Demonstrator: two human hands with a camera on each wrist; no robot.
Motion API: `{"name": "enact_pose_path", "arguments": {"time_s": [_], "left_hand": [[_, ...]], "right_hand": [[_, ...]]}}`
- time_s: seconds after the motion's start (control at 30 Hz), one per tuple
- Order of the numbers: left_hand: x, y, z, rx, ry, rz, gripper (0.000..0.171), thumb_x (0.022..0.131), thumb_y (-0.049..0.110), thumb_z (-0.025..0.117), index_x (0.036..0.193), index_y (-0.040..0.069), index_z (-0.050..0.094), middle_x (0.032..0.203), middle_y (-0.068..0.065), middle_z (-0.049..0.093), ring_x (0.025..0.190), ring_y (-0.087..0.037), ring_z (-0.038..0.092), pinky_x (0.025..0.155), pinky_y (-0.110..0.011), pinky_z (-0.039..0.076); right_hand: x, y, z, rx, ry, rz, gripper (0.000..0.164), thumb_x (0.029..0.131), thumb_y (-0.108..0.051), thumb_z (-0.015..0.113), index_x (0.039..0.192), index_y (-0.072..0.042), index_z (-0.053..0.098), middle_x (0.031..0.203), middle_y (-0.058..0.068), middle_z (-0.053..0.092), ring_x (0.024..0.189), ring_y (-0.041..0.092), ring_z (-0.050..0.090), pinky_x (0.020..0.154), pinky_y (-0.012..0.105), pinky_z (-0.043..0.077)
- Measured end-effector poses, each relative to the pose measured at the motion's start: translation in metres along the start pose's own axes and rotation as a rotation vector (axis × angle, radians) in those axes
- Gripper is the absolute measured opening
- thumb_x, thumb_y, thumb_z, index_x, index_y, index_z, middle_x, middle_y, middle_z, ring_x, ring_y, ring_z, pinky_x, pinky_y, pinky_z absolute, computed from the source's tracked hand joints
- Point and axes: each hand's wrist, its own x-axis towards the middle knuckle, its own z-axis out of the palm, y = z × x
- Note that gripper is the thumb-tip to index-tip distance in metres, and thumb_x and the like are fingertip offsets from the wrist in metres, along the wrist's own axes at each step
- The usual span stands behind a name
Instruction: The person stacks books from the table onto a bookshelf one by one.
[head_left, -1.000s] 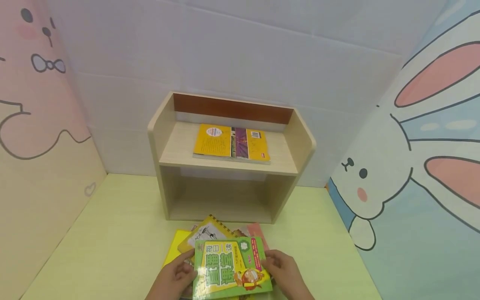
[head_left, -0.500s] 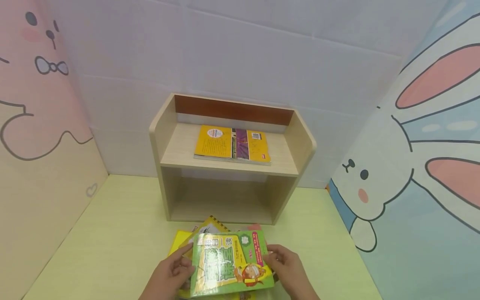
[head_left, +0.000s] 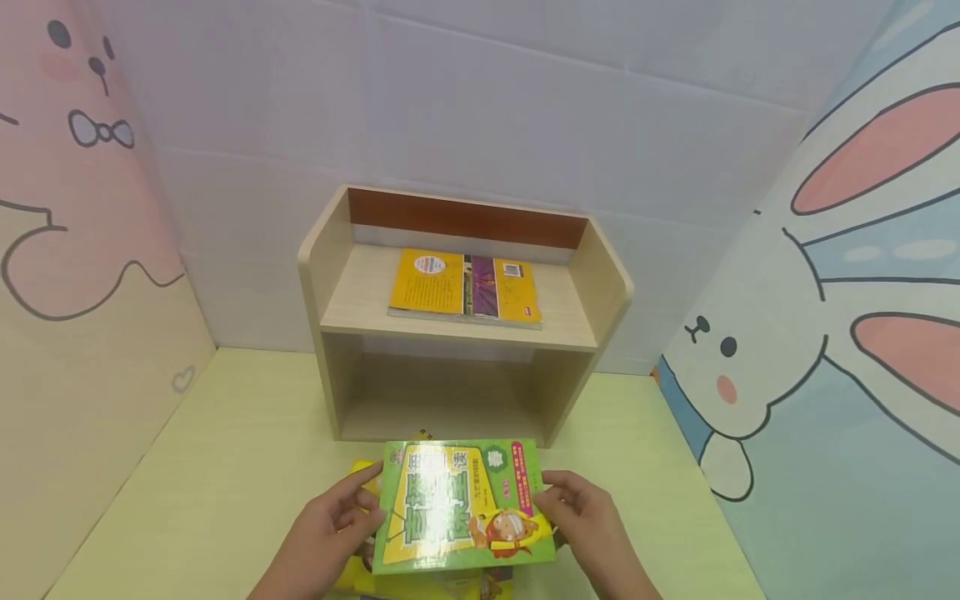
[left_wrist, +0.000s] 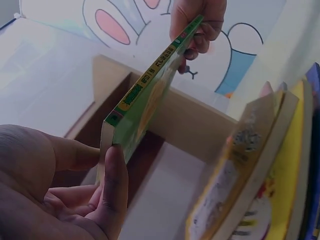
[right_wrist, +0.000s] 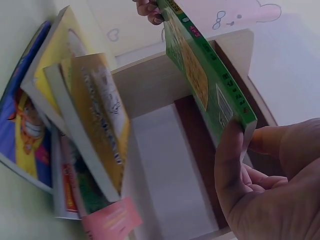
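Observation:
A green and yellow book (head_left: 465,508) with a cartoon figure on its cover is held between both hands above a pile of books. My left hand (head_left: 330,521) pinches its left edge; in the left wrist view the thumb and fingers press on either side of the book's corner. On the right edge my right hand (head_left: 588,521) pinches it the same way, as the right wrist view shows. Below it lie several books, among them a yellow-brown book (left_wrist: 240,165) and a yellow book (right_wrist: 60,65), mostly hidden in the head view.
Behind the pile stands a two-tier wooden shelf (head_left: 457,335). On its upper tier a yellow book (head_left: 465,287) with a purple band lies flat. The pale table (head_left: 187,475) spreads to both sides. Cloth walls (head_left: 480,108) with cartoon animals surround it.
Both hands have lifted the green book up and away from the pile, toward the shelf. It now covers more of the books beneath. The book on the shelf stays put.

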Motion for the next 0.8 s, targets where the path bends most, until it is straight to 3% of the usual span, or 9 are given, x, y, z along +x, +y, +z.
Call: {"name": "enact_pose_path", "arguments": {"time_s": [0.2, 0.4, 0.63, 0.8], "left_hand": [[-0.004, 0.018, -0.003, -0.022, 0.008, 0.031, 0.072, 0.109, 0.017, 0.073, 0.169, -0.002, 0.037, 0.122, -0.018, 0.062, 0.081, -0.019, 0.066, 0.074, -0.041, 0.067], [-0.001, 0.033, -0.004, 0.021, 0.047, 0.066, 0.067, 0.108, 0.016, 0.073, 0.166, -0.001, 0.043, 0.122, -0.019, 0.061, 0.089, -0.019, 0.067, 0.079, -0.038, 0.066], [0.016, 0.045, -0.008, 0.046, 0.105, 0.062, 0.06, 0.108, 0.011, 0.073, 0.163, 0.004, 0.051, 0.119, -0.017, 0.064, 0.098, -0.023, 0.071, 0.079, -0.037, 0.066], [0.036, 0.052, -0.014, 0.088, 0.146, 0.07, 0.053, 0.109, 0.009, 0.07, 0.16, 0.006, 0.055, 0.12, -0.016, 0.067, 0.103, -0.025, 0.072, 0.083, -0.036, 0.066]], "right_hand": [[-0.009, -0.017, -0.001, 0.018, 0.031, -0.033, 0.045, 0.108, -0.019, 0.073, 0.143, 0.006, 0.063, 0.101, 0.01, 0.074, 0.078, 0.026, 0.068, 0.063, 0.033, 0.061], [-0.007, -0.028, -0.001, 0.022, 0.072, -0.053, 0.043, 0.108, -0.017, 0.072, 0.143, 0.005, 0.064, 0.098, 0.01, 0.073, 0.077, 0.025, 0.068, 0.062, 0.033, 0.06], [0.005, -0.04, 0.0, 0.044, 0.078, -0.114, 0.043, 0.106, -0.018, 0.074, 0.142, 0.005, 0.066, 0.102, 0.012, 0.077, 0.081, 0.026, 0.072, 0.064, 0.032, 0.062], [0.022, -0.05, 0.001, 0.077, 0.074, -0.168, 0.038, 0.107, -0.016, 0.073, 0.14, 0.003, 0.069, 0.108, 0.013, 0.079, 0.085, 0.025, 0.073, 0.064, 0.031, 0.061]]}}
